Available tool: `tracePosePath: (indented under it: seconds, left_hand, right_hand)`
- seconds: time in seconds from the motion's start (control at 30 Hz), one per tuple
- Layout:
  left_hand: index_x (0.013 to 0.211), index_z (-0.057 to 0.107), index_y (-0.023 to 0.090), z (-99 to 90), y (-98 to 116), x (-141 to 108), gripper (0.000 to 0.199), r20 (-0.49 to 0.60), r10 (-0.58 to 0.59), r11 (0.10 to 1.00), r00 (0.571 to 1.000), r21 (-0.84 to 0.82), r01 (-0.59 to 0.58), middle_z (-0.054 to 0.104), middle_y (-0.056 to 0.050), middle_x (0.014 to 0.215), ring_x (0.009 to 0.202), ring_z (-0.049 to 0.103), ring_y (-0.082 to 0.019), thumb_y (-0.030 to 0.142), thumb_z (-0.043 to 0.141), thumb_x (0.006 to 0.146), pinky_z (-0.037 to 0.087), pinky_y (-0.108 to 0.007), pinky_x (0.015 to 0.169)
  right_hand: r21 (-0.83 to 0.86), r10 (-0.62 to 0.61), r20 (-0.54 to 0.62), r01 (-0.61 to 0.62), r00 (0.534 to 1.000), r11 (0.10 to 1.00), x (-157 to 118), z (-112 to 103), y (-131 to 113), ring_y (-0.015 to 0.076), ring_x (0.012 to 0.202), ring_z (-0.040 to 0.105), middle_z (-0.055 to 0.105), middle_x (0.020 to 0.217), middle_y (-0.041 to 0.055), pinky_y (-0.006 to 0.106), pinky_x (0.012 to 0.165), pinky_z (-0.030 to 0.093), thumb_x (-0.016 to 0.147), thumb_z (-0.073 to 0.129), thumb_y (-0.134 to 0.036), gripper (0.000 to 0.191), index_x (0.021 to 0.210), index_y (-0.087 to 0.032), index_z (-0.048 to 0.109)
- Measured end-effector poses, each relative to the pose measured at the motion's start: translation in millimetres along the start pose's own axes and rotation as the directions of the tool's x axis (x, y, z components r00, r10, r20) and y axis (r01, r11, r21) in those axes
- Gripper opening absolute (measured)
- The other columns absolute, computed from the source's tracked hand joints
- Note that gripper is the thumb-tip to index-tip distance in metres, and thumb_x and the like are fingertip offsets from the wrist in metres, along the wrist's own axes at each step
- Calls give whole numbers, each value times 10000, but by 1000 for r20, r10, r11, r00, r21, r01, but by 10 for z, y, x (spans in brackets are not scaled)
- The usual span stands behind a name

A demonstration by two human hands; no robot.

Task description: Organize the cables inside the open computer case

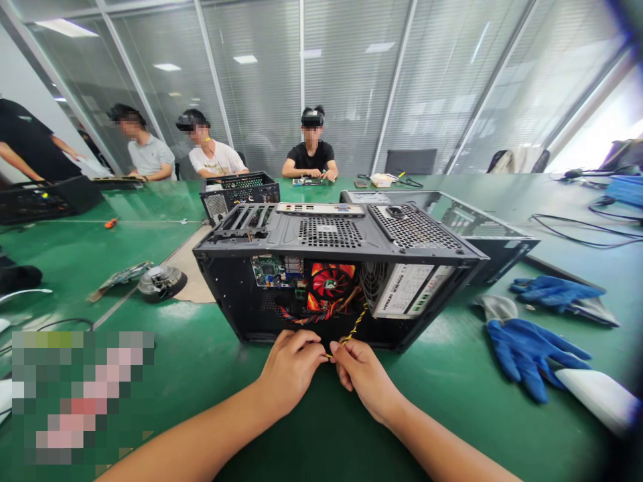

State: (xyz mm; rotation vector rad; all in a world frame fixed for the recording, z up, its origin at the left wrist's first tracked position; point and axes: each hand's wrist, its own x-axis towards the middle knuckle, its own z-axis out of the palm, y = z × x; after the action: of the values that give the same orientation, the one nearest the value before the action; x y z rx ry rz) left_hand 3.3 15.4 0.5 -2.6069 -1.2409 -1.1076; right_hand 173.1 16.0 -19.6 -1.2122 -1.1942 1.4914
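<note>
- While I run the rig from afar, a yellow-and-black cable (pixel 360 323) spans the short gap between my left hand (pixel 294 365) and right hand (pixel 364 368), toward the near edge of the green table (pixel 442 415), midway along.
- Thumb and forefinger of each hand pinch the cable; the other fingers curl, and I cannot tell whether its end carries a plug.
- By my reading, the step in hand is working this cable with the fingertips; the next move calls for a light, even pinch with slack left toward the case.
- Thin and twisted, the cable shows alternating yellow and black as it slants down from the interior of the computer case (pixel 284 231).
- That case stands with its port panel upward and its uncovered side facing me, showing a red fan (pixel 331 284), a circuit board (pixel 266 271) and a labelled power supply (pixel 409 291).
- Toward the table's right edge lie blue gloves (pixel 532 351); on the left half, a round metal part (pixel 161 282) rests beside cardboard (pixel 193 261).
- Along the far edge, a co-worker in a black shirt (pixel 312 159) handles a small board (pixel 306 181).
</note>
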Motion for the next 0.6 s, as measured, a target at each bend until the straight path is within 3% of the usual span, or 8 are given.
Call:
tracePosePath:
  seconds: [0.2, 0.6]
  left_hand:
    - [880, 649, 168, 31, -5, -24, 210, 97, -20, 992, 995, -119, 32, 664, -30, 802, 678, 636, -134, 221, 478, 988, 525, -249, 641]
    - [830, 614, 172, 58, 11, -41, 255, 72, 26, 999, 997, 23, -27, 635, -39, 768, 727, 610, -178, 209, 425, 996, 528, -328, 694]
  right_hand:
    - [-9, -8, -11, 8, 1000, 1000, 0, 4, 15, 70, 381, 370, 433, 448, -71, 208, 390, 279, 793, 600, -663, 507, 671, -174, 545]
    - [-34, -18, -24, 18, 1000, 999, 2, 7, 44, 74, 390, 382, 438, 453, -66, 206, 389, 292, 787, 589, -689, 524, 677, -179, 540]
